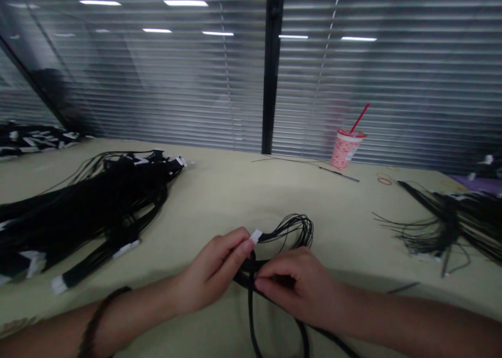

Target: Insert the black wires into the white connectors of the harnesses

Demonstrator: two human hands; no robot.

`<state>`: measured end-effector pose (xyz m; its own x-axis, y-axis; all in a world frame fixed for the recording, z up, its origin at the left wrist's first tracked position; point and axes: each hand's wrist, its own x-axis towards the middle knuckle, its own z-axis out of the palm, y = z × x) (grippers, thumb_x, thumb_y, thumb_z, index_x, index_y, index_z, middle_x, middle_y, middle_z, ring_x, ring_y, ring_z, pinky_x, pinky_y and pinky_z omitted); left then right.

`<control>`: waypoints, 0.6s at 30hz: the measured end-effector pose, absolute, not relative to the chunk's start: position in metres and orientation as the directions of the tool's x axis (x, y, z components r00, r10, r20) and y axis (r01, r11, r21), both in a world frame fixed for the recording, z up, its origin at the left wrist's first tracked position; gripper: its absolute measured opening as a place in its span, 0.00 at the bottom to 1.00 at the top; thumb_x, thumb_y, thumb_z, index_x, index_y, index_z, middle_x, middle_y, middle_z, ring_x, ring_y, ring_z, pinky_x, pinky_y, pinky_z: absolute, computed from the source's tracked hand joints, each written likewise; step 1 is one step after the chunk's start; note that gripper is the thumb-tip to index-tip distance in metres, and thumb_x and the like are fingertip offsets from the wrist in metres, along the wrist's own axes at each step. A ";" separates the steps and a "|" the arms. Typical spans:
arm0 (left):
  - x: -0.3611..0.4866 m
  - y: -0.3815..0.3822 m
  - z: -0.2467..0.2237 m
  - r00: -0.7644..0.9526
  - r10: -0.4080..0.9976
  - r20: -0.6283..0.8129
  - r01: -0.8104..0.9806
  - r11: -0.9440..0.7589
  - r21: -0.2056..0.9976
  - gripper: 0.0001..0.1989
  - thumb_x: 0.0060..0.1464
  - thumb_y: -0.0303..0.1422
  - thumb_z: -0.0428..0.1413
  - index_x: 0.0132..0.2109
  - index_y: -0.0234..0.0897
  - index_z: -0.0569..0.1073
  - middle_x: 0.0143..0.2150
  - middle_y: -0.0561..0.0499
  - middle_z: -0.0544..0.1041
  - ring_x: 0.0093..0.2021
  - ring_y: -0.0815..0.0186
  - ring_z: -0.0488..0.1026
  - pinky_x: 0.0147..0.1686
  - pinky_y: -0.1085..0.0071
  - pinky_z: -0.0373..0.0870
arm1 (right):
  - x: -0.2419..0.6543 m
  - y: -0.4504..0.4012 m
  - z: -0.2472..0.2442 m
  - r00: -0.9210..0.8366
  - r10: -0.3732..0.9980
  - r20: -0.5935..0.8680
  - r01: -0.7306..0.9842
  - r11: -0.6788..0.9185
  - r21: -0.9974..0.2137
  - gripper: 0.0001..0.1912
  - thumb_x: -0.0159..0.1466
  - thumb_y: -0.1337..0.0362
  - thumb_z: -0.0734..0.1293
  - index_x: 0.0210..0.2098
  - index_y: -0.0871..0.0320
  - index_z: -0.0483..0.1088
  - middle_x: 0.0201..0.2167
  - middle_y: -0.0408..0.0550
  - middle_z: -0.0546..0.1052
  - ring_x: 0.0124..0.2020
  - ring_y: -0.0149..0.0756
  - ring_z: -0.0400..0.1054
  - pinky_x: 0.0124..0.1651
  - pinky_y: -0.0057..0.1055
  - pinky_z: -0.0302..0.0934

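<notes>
1. Hands of one person meet low in the view, above a pale khaki table (231, 201), with the arms coming in from both sides.
2. Left hand (214, 269) is closed narrow, its thumb and fingers pinching a small white connector (255, 236) at the end of a black wire bundle (288, 232).
3. Right hand (296, 290) is also curled narrow, gripping the black wire bundle just below that connector. Its fingers hide exactly which strands they hold.
4. That bundle sits on the table between the two hands. Its fine strands arc up and away from the fingers, while a thicker black loop (251, 321) drops toward the near edge.
5. Dark cord bracelet (96, 316) circles the left wrist.
6. Large heap of black wires (98, 206) lies well to the left of the hands, with white-tipped ends (58, 283) pointing toward them. Another black-and-white bundle (35, 139) lies beyond it.
7. Spread bunch of black wires (447, 222) lies to the right.
8. Along the far side stand a pink patterned cup (346, 149) with a red straw (360, 118), a slim dark rod (339, 174) and a red rubber band (385, 180). Slatted blinds (157, 86) fill the background.
</notes>
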<state>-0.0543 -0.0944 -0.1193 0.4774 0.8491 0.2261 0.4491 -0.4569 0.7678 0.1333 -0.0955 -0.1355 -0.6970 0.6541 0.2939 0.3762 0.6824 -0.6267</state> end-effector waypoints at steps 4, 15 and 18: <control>-0.054 -0.094 -0.120 0.490 0.842 0.226 0.449 -0.466 0.762 0.12 0.59 0.33 0.40 0.29 0.37 0.61 0.24 0.56 0.61 0.25 0.71 0.59 0.25 0.77 0.57 | 0.132 -0.099 -0.135 -0.676 0.645 0.356 0.398 0.726 -0.560 0.08 0.59 0.66 0.59 0.27 0.60 0.68 0.19 0.40 0.67 0.19 0.23 0.57 0.25 0.22 0.49; -0.052 -0.090 -0.116 0.410 0.890 0.196 0.428 -0.378 0.821 0.14 0.59 0.35 0.40 0.28 0.36 0.63 0.24 0.55 0.62 0.25 0.71 0.60 0.24 0.77 0.57 | 0.132 -0.099 -0.128 -0.551 0.694 0.462 0.392 0.705 -0.592 0.08 0.51 0.72 0.61 0.31 0.58 0.67 0.22 0.40 0.71 0.23 0.25 0.63 0.29 0.22 0.56; -0.053 -0.087 -0.117 0.400 0.902 0.159 0.409 -0.332 0.850 0.15 0.59 0.36 0.40 0.28 0.35 0.63 0.24 0.55 0.61 0.26 0.71 0.59 0.25 0.76 0.57 | 0.136 -0.092 -0.117 -0.552 0.691 0.466 0.327 0.694 -0.642 0.13 0.51 0.73 0.60 0.36 0.57 0.67 0.23 0.39 0.70 0.22 0.24 0.61 0.28 0.22 0.56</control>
<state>-0.0528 -0.0872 -0.1169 0.4003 0.9025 0.1593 0.4095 -0.3316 0.8499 0.1356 -0.0921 -0.1167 -0.5522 0.6912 0.4661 0.3271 0.6939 -0.6415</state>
